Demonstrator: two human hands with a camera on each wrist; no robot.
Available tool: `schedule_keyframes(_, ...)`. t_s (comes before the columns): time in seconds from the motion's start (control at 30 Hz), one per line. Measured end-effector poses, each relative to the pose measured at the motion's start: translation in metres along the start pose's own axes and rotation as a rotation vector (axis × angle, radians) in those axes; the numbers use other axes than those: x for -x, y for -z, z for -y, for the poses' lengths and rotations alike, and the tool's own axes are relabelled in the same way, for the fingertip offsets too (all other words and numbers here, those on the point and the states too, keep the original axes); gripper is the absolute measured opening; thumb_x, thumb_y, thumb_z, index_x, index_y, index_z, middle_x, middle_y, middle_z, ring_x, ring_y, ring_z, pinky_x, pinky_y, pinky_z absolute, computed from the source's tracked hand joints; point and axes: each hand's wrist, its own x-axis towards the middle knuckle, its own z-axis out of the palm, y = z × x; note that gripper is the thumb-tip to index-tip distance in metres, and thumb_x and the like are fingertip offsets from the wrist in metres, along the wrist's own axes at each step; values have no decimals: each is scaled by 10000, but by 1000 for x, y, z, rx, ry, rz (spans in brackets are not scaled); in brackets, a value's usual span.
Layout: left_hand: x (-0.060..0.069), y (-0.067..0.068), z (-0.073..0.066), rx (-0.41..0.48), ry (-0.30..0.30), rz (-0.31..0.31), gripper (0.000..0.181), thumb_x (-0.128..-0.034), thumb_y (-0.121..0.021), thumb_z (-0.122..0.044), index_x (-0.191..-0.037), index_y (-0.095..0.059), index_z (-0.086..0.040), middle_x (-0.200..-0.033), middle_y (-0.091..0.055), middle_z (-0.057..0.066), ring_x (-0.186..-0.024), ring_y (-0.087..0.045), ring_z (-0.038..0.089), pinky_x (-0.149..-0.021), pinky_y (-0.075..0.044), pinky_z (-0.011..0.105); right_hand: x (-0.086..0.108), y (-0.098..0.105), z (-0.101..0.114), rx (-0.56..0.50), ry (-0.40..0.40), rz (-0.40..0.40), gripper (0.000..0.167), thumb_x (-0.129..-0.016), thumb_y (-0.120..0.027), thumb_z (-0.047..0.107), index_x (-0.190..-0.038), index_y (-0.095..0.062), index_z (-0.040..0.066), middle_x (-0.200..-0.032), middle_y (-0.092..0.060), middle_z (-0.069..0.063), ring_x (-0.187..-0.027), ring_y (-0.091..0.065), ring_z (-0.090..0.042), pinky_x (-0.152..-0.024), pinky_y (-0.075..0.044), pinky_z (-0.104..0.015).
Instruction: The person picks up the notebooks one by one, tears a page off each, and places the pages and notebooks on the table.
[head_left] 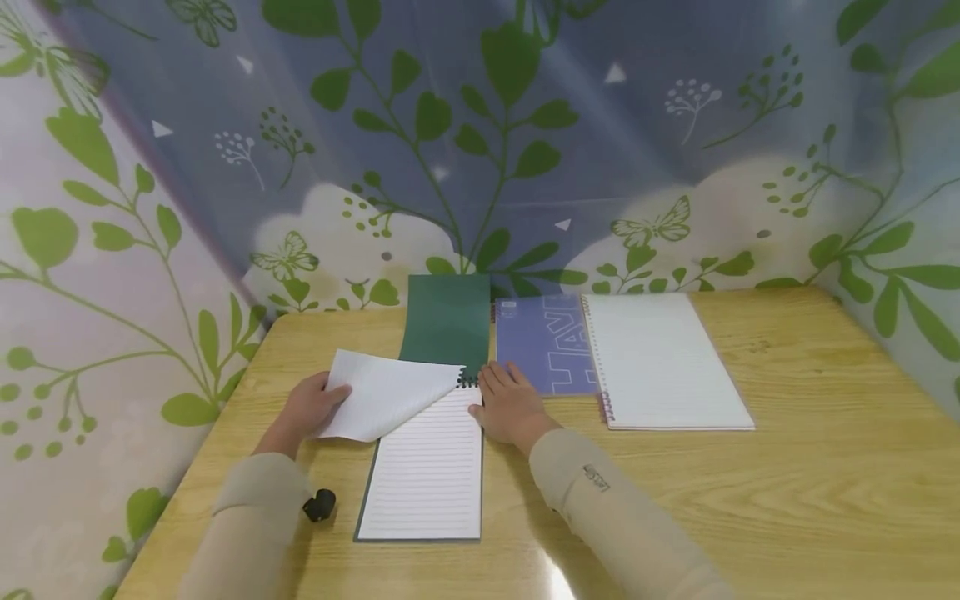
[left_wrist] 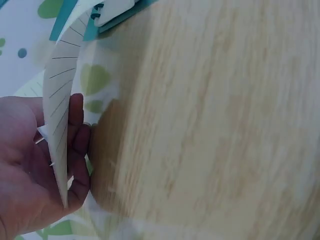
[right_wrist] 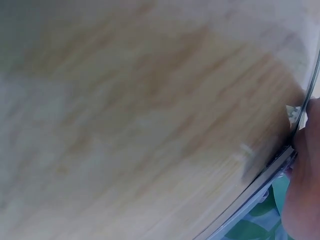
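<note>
A top-bound spiral notebook lies on the table with its dark green cover [head_left: 447, 317] folded back and a lined page [head_left: 427, 492] facing up. My left hand [head_left: 306, 408] pinches the outer end of a lifted sheet [head_left: 386, 396], turned out to the left of the black coil [head_left: 468, 380]. In the left wrist view, this sheet [left_wrist: 59, 95] stands curved between thumb and fingers. My right hand [head_left: 512, 406] rests with extended fingers at the notebook's upper right edge, beside the coil. Only part of the right hand [right_wrist: 302, 185] shows in the right wrist view.
A purple notebook [head_left: 536, 350] lies right of the green cover. Beside it is a spiral notebook [head_left: 667, 362] opened to a white lined page. Near the left forearm sits a small black object [head_left: 320, 505]. A patterned curtain [head_left: 480, 150] hangs behind the wooden table [head_left: 810, 500].
</note>
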Motion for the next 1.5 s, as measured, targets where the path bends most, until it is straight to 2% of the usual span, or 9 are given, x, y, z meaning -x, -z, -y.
schedule_keyframes(0.13, -1, 0, 0, 22, 29, -1, 499, -954, -477, -286, -1311, -424, 60, -1326, -456, 258, -1013, -492, 293, -921, -416, 442, 1, -1, -1, -15, 3, -14, 616, -986, -204, 481, -1479, -170, 114, -1555, -124, -31, -1440, -73, -189, -1171, -11, -370)
schedule_keyframes(0.37, 1, 6, 10, 87, 42, -23, 538, -976, -427, -283, -1369, -327, 71, -1400, -358, 279, -1189, -438, 353, -1021, -353, 490, 1, 0, -1, -3, 12, -15, 615, -988, -208, 476, -1476, -180, 102, -1554, -130, -42, -1440, -78, -194, -1171, -18, -375)
schedule_keyframes(0.77, -2, 11, 8, 115, 42, -26, 545, -972, -435, -310, -1363, -343, 58, -1367, -401, 264, -1110, -473, 318, -961, -400, 452, 3, 1, -4, -18, -1, -17, 616, -988, -210, 473, -1477, -169, 100, -1554, -129, -40, -1440, -77, -194, -1171, -15, -374)
schedule_keyframes(0.97, -1, 23, 14, 45, 79, -57, 565, -969, -415, -340, -1363, -333, 57, -1365, -394, 273, -1119, -470, 338, -967, -390, 479, 2, 1, -3, -15, 4, -12, 620, -986, -206, 481, -1478, -170, 106, -1555, -123, -40, -1440, -76, -194, -1171, -18, -376)
schedule_keyframes(1.13, 0, 36, 27, -12, 75, -81, 534, -964, -433, -344, -1281, -401, 84, -1240, -472, 285, -977, -494, 323, -833, -425, 423, 2, 2, -3, -11, -1, -11, 624, -985, -206, 487, -1480, -163, 110, -1556, -121, -35, -1441, -72, -188, -1172, -24, -370)
schedule_keyframes(1.3, -2, 39, 31, -10, 68, -87, 546, -955, -449, -368, -1245, -419, 93, -1189, -489, 287, -921, -498, 307, -766, -423, 367, 2, 3, -4, -21, -2, -8, 625, -985, -203, 488, -1481, -152, 112, -1558, -110, -36, -1441, -63, -189, -1172, -17, -374)
schedule_keyframes(1.43, -2, 38, 36, 7, 79, -80, 557, -955, -446, -372, -1274, -406, 83, -1212, -480, 297, -949, -509, 326, -779, -437, 379, 2, 1, -2, -19, -1, -3, 626, -983, -202, 493, -1482, -153, 117, -1558, -105, -33, -1441, -61, -189, -1171, -12, -377)
schedule_keyframes(1.5, -1, 38, 39, -5, 87, -79, 582, -957, -437, -375, -1309, -378, 85, -1280, -442, 313, -1038, -494, 384, -857, -434, 445, 1, 0, -2, -13, -1, 5, 628, -982, -194, 498, -1483, -143, 122, -1558, -95, -27, -1441, -53, -186, -1170, -3, -377)
